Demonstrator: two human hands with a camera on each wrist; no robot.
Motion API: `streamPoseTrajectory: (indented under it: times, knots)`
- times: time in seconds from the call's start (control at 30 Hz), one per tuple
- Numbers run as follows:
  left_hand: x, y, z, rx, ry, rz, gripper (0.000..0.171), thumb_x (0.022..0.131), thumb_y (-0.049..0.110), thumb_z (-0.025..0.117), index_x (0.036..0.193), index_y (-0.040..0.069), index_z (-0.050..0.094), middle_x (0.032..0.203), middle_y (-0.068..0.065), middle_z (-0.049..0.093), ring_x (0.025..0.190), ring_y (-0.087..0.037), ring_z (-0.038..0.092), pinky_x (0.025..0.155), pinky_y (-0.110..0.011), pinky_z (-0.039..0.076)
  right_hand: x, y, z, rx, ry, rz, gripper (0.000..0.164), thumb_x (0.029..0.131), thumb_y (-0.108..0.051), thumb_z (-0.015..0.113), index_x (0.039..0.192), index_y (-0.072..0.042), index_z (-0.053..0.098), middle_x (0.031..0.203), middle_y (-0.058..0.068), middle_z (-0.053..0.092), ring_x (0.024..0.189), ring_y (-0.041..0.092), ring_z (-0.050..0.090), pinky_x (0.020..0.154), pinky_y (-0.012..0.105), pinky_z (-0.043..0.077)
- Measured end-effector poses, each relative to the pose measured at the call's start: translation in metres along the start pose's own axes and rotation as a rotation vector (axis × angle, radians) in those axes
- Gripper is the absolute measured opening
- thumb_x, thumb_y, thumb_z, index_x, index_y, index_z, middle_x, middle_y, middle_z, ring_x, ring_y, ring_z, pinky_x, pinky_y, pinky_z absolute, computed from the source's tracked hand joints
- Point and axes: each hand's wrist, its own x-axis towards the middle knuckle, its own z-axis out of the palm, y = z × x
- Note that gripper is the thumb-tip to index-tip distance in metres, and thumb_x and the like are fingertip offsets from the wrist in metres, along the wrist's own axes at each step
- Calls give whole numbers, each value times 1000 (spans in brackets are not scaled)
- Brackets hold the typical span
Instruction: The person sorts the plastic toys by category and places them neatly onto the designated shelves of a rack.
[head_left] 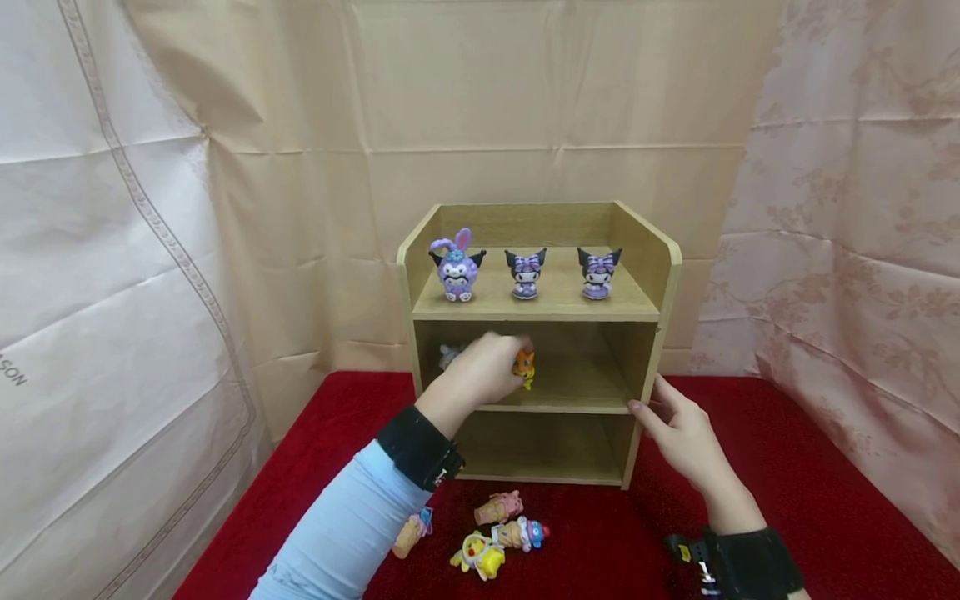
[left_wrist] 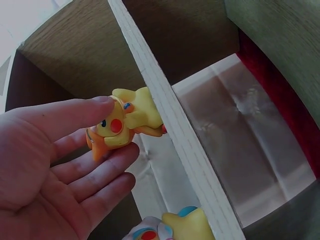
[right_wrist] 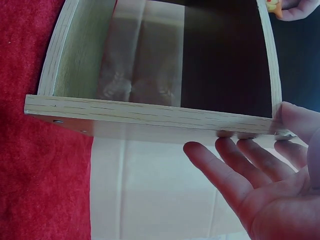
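A small wooden shelf unit [head_left: 525, 317] with three levels stands on a red cloth. On its middle level my left hand [head_left: 483, 371] pinches a yellow Pikachu-like figurine [left_wrist: 142, 107] with an orange hood, thumb on one side of its head and fingers on the other. In the left wrist view the figurine's lower end is right at the board. A grey-hooded yellow figurine [left_wrist: 192, 227] sits to the left on that level, partly hidden by my hand in the head view. My right hand [head_left: 686, 437] holds the unit's right side panel [right_wrist: 150, 112], thumb at its front edge, fingers along its outer face.
Three purple-and-black figurines stand on the top level, the left one [head_left: 457, 271] with rabbit ears. Before the unit lie a yellow figurine [head_left: 480, 556] and several cone-shaped figurines, one pink-topped [head_left: 498, 507], one blue-topped [head_left: 521, 533]. Draped fabric [head_left: 570, 100] hangs behind and at both sides.
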Motion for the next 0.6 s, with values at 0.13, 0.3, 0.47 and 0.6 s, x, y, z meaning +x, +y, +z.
streamPoseTrajectory:
  times: [0.13, 0.3, 0.47, 0.6]
  knots:
    - [0, -1, 1, -7, 4, 1, 46, 81, 18, 76, 123, 11, 59, 101, -3, 65, 89, -14, 59, 78, -30, 52, 0, 2, 0, -16, -3, 2, 63, 96, -25, 60, 151, -20, 28, 137, 20, 47, 108, 31, 56, 68, 37, 57]
    - [-2, -4, 2, -42, 13, -7, 49, 80, 18, 76, 125, 13, 58, 102, -3, 65, 88, -12, 59, 77, -30, 52, 0, 3, 0, -20, -1, -6, 63, 96, -24, 60, 151, -20, 28, 137, 19, 47, 108, 32, 56, 68, 39, 57]
    - [-8, -5, -1, -79, 34, -24, 55, 81, 20, 76, 131, 15, 54, 102, -3, 64, 84, -10, 58, 72, -28, 52, 1, 4, 0, -20, 5, -15, 62, 96, -23, 60, 150, -21, 29, 136, 19, 48, 107, 31, 56, 67, 38, 57]
    - [-14, -5, -5, -103, 65, -29, 59, 81, 21, 75, 134, 15, 51, 101, -4, 64, 81, -9, 56, 68, -27, 51, 1, 5, 0, -19, 6, -18, 62, 96, -23, 60, 150, -22, 29, 135, 20, 49, 106, 31, 57, 67, 37, 57]
